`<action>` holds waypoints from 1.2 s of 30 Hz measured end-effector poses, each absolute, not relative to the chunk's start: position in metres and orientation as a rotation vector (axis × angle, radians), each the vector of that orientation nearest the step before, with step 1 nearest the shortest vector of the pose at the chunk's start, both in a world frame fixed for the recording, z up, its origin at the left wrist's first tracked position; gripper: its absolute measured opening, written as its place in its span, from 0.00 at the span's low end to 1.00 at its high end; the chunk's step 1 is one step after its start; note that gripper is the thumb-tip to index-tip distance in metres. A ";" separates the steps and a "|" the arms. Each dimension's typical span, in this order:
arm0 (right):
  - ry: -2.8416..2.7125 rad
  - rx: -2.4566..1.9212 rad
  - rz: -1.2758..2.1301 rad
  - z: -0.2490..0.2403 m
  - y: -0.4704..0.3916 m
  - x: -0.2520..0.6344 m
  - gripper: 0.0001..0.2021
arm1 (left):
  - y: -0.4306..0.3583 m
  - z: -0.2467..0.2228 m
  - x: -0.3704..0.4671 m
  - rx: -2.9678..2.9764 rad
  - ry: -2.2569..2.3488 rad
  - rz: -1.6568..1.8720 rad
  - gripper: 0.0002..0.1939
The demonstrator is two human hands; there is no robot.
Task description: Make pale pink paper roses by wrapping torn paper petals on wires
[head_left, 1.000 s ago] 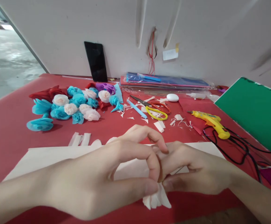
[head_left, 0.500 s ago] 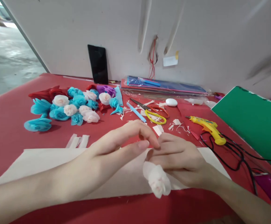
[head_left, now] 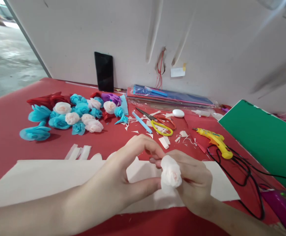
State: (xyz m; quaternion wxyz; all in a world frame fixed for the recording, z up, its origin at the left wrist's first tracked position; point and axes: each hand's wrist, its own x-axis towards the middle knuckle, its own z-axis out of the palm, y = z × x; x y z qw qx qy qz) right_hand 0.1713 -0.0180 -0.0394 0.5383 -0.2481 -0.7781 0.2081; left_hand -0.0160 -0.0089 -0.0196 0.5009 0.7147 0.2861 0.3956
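A small white paper flower with a pale pink centre faces me between my two hands, above a long white paper sheet. My right hand is closed around the back of the flower, its fingers partly hidden behind the petals. From the left, my left hand reaches in, with its thumb tip at the flower's left edge and its curled fingers meeting the right hand's fingers behind the petals. Thumb and fingers form a wide arch.
Blue, white, red and purple paper flowers lie at the left. Behind the hands are scissors, a blue pen and scraps. A yellow glue gun with black cable, green board and purple device are at the right.
The flower has risen and turned to face me more. My left thumb has lowered and spread from its fingers, reaching the petals. The view has shifted slightly.
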 end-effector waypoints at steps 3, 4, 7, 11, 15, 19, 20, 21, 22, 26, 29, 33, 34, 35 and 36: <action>-1.882 -0.582 0.450 -0.038 -0.020 0.171 0.11 | -0.012 -0.022 -0.016 1.719 0.685 0.960 0.12; -1.895 -0.586 0.443 -0.038 -0.021 0.171 0.11 | -0.013 -0.023 -0.016 1.726 0.672 0.963 0.11; -1.929 -0.596 0.391 -0.036 -0.022 0.171 0.09 | -0.013 -0.025 -0.017 1.754 0.652 0.971 0.10; -1.962 -0.629 0.289 -0.034 -0.023 0.171 0.09 | -0.014 -0.027 -0.018 1.771 0.660 0.940 0.10; -1.994 -0.715 0.173 -0.030 -0.028 0.170 0.08 | -0.016 -0.028 -0.018 1.755 0.697 0.914 0.07; -1.990 -0.772 0.108 -0.028 -0.032 0.169 0.08 | -0.017 -0.026 -0.017 1.742 0.744 0.901 0.06; -1.991 -0.776 0.104 -0.028 -0.033 0.169 0.08 | -0.017 -0.026 -0.016 1.745 0.745 0.896 0.06; -1.991 -0.778 0.097 -0.027 -0.033 0.168 0.08 | -0.017 -0.025 -0.016 1.750 0.742 0.892 0.07; -1.990 -0.783 0.093 -0.027 -0.033 0.168 0.09 | -0.016 -0.025 -0.016 1.754 0.739 0.885 0.07; -1.958 -0.789 0.108 -0.028 -0.032 0.165 0.09 | -0.015 -0.025 -0.015 1.766 0.776 0.852 0.04; -1.932 -0.796 0.081 -0.029 -0.033 0.164 0.10 | -0.014 -0.024 -0.015 1.782 0.784 0.850 0.04; -1.979 -0.826 0.038 -0.027 -0.035 0.164 0.08 | -0.015 -0.024 -0.015 1.780 0.782 0.845 0.05; -1.998 -0.835 0.035 -0.026 -0.036 0.164 0.08 | -0.016 -0.024 -0.015 1.772 0.789 0.845 0.05; -2.012 -0.845 0.035 -0.026 -0.037 0.165 0.08 | -0.017 -0.024 -0.015 1.768 0.793 0.847 0.06; -2.020 -0.849 0.028 -0.025 -0.038 0.165 0.08 | -0.018 -0.024 -0.015 1.764 0.801 0.850 0.06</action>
